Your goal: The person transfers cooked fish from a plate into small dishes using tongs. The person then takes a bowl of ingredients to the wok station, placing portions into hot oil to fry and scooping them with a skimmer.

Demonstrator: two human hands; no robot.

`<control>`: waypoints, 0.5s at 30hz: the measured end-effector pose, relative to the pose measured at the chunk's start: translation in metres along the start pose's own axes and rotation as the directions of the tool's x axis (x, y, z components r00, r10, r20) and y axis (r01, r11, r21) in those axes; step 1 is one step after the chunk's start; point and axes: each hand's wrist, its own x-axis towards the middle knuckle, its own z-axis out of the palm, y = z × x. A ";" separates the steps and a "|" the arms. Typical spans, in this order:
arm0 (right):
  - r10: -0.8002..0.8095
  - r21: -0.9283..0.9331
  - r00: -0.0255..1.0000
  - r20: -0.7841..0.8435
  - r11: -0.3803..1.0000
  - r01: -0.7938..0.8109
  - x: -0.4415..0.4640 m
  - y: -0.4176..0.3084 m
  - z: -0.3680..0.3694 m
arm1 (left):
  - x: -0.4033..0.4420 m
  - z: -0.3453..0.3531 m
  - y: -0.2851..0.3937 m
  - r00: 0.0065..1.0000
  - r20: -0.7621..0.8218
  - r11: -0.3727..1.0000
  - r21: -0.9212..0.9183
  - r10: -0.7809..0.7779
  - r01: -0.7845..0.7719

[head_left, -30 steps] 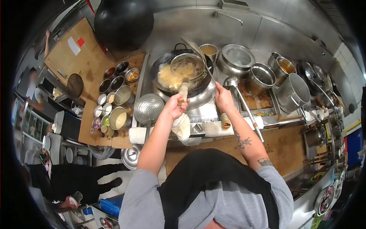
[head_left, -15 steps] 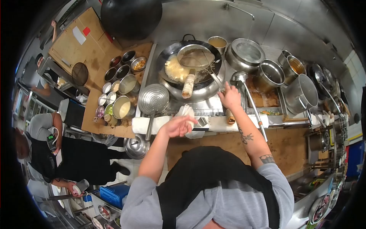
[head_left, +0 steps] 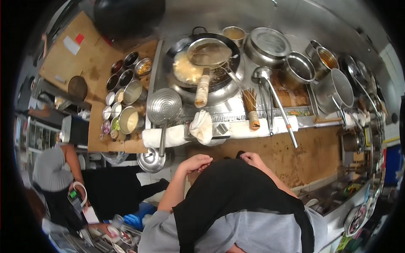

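My left hand (head_left: 196, 163) is at waist height by the left edge of my black apron (head_left: 236, 189), fingers curled closed; what they hold, if anything, is hidden. At the apron's other side my right hand (head_left: 252, 161) is closed on a bit of black cloth that looks like the apron's edge. Beyond them on the stove, a wok (head_left: 225, 80) holds pale food frying in oil (head_left: 185, 69). A wire strainer (head_left: 209, 54) with a wrapped handle rests across it. A white cloth (head_left: 201, 127) lies crumpled on the stove's front edge.
A perforated skimmer (head_left: 164, 105) lies left of the wok. On the right are a ladle (head_left: 274, 97), a bamboo brush (head_left: 253, 116) and several steel pots (head_left: 299, 69). Ingredient bowls (head_left: 134, 92) stand left. Another person (head_left: 55, 168) stands at the left holding a small device.
Both hands have drawn back from the stove to my waist and closed. The white cloth, previously by my left hand, lies on the stove edge. The view has shifted slightly.
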 end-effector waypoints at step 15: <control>0.374 0.108 0.855 -0.360 0.927 -0.360 -0.135 0.060 0.001 | 0.134 0.079 0.013 0.905 0.311 0.709 0.705 -0.289 -0.016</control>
